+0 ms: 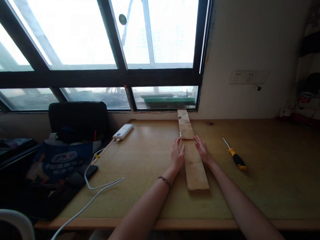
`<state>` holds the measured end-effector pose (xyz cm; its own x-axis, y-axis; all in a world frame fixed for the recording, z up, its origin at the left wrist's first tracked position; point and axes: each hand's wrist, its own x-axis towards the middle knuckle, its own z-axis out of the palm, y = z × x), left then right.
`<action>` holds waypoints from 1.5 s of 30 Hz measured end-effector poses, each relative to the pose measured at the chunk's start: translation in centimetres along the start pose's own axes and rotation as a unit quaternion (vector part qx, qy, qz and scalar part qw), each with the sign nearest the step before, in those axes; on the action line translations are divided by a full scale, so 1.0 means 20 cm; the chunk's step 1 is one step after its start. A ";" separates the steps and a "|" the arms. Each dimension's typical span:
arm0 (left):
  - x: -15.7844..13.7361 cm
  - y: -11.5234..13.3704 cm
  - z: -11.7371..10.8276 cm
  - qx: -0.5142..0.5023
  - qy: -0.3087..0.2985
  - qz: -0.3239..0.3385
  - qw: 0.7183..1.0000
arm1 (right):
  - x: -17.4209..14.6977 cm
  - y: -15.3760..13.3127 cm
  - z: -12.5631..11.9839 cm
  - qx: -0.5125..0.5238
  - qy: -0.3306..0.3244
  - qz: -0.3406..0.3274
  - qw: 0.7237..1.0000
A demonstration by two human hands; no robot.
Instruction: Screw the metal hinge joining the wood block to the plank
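A long pale wooden board (194,166) lies on the table, pointing away from me. Beyond it, a second wooden board (184,121) continues the line up to the window, their ends meeting or slightly overlapping. My left hand (177,156) grips the near board's left edge, thumb towards the wood, fingers pointing forward. Just above those fingertips a small metal piece (181,133) shows at the joint, too small to name. On the opposite edge, my right hand (201,149) holds the board with its fingers near the seam. A yellow-and-black screwdriver (236,158) lies to the right.
A white power bank (123,131) with a white cable (105,185) lies on the table's left side. Beside the table are a blue printed bag (66,162) and a black chair back (78,122). The window (161,78) and a wall socket (247,77) are behind.
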<state>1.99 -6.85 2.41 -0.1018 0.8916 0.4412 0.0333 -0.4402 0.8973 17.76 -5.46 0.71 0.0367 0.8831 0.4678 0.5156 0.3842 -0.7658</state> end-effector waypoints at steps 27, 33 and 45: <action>0.03 0.04 0.01 0.128 -0.069 0.026 0.989 | -0.01 -0.23 -0.03 0.200 0.004 0.024 0.979; 0.04 0.02 0.01 0.093 -0.061 -0.005 0.994 | -0.01 -0.24 -0.03 0.201 -0.022 -0.001 0.979; 0.06 -0.07 -0.03 -0.073 0.037 -0.095 0.992 | -0.02 -0.20 -0.04 0.186 0.011 0.067 0.980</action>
<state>1.32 -5.26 1.56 -0.1656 0.9523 0.2563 -0.1366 -0.2795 0.9504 16.34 -7.58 3.83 0.1043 0.9278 0.3581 0.1582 0.3400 -0.9270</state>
